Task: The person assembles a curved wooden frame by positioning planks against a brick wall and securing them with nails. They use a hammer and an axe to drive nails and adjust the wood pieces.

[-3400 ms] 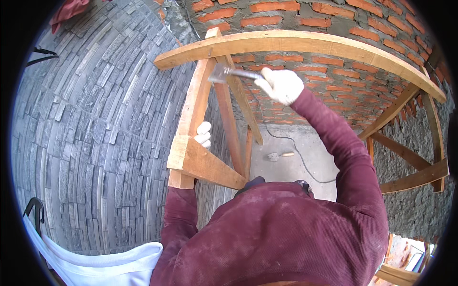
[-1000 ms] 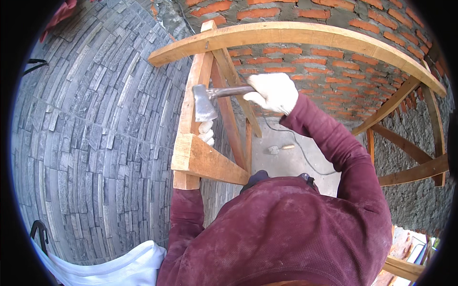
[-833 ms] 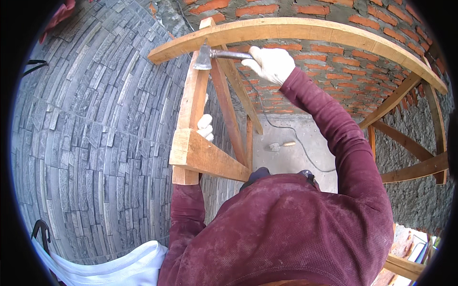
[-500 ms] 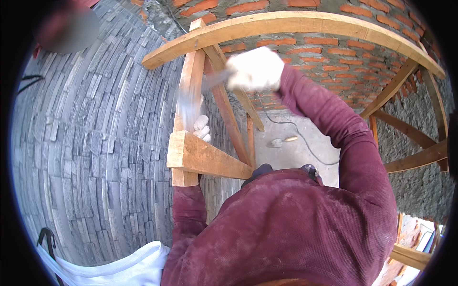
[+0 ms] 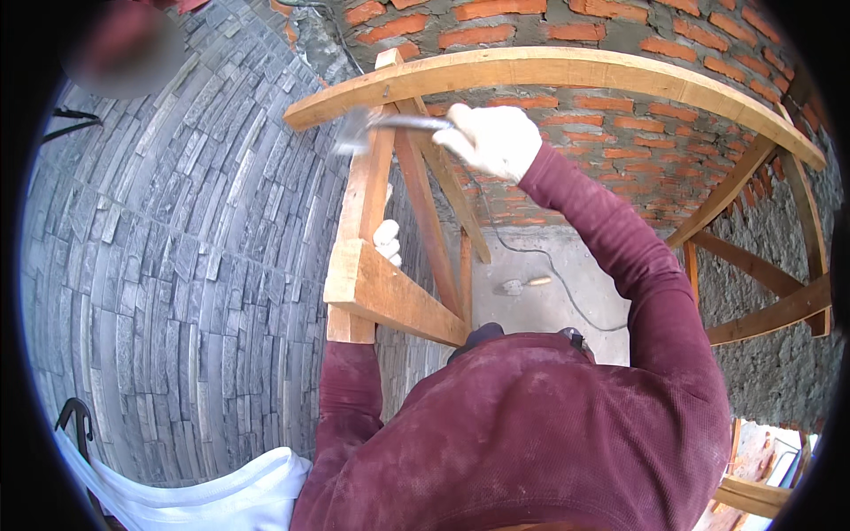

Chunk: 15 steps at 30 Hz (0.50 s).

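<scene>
In a white glove, my right hand [image 5: 498, 142] is closed round the handle of a hammer [image 5: 403, 122]. Its metal head is smeared by motion and hovers over the upper part of a wooden beam [image 5: 365, 190], near a long crosspiece [image 5: 531, 66]. Lower down, my gloved left hand [image 5: 387, 243] grips that same beam from beneath; only its fingers show past the beam's right edge. Just nearer than those fingers, a short wooden crosspiece [image 5: 398, 296] meets the beam's near end.
Slanting wooden braces [image 5: 425, 212] stand under the frame. On the concrete floor [image 5: 567, 305] lie a trowel [image 5: 524, 285] and a dark cable [image 5: 553, 261]. Grey stone cladding [image 5: 177, 265] rises on the left, a brick wall [image 5: 593, 119] ahead. White cloth [image 5: 212, 496] hangs at lower left.
My right hand has swung the hammer, its head moving from low over the beam up toward the far crosspiece. My left hand keeps its grip. The view has shifted slightly.
</scene>
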### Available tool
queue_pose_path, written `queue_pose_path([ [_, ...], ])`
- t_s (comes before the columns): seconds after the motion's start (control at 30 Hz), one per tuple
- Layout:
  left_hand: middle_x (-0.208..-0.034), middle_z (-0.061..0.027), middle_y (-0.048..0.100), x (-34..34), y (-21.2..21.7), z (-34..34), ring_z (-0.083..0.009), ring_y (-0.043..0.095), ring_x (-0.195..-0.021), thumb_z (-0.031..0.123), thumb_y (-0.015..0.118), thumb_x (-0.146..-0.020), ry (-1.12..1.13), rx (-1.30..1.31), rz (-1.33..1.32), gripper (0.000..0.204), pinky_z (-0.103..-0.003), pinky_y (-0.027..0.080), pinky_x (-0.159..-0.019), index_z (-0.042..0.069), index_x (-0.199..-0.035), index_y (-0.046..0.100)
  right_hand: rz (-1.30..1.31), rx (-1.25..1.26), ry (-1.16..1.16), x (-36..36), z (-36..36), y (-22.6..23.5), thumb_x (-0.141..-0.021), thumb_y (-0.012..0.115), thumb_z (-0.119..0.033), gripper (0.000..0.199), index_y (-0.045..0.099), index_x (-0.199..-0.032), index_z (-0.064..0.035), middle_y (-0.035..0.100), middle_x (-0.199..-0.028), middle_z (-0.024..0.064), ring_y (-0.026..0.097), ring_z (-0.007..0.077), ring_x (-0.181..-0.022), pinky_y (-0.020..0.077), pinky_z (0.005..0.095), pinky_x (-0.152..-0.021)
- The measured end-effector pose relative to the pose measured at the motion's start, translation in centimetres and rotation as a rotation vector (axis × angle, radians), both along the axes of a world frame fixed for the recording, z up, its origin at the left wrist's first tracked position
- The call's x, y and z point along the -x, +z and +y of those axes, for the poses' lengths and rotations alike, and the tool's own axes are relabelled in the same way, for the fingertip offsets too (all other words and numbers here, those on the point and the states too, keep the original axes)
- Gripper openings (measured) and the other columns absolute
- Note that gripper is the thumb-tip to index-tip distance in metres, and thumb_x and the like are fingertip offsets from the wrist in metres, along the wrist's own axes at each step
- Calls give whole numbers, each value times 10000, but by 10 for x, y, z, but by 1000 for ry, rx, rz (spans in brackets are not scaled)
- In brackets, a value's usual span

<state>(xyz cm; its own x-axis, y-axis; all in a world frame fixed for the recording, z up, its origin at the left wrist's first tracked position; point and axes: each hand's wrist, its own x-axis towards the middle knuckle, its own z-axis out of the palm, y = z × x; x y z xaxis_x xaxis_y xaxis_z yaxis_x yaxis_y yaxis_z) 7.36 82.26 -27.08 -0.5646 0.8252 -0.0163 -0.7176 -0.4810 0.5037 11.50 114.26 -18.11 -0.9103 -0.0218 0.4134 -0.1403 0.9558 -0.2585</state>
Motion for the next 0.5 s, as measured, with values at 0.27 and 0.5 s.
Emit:
queue_pose_path([
  [0.27,-852,-12,432,-9,7,3,-115,447,-668,276,594,-996,-1,-97,6,702,-297,436,-585,58,-1585,278,209,129,288,-20,-2,15,-974,592,-547,482,640,-873,-78,645,-676,132,663,341,-616,529,433,-578],
  [0.5,-891,-39,435,22,35,19,-178,484,-722,366,461,-1074,-169,106,44,546,-337,472,-701,139,-1552,327,339,53,142,-15,24,-18,-986,568,-547,442,590,-990,-106,651,-737,121,674,353,-670,543,447,-613],
])
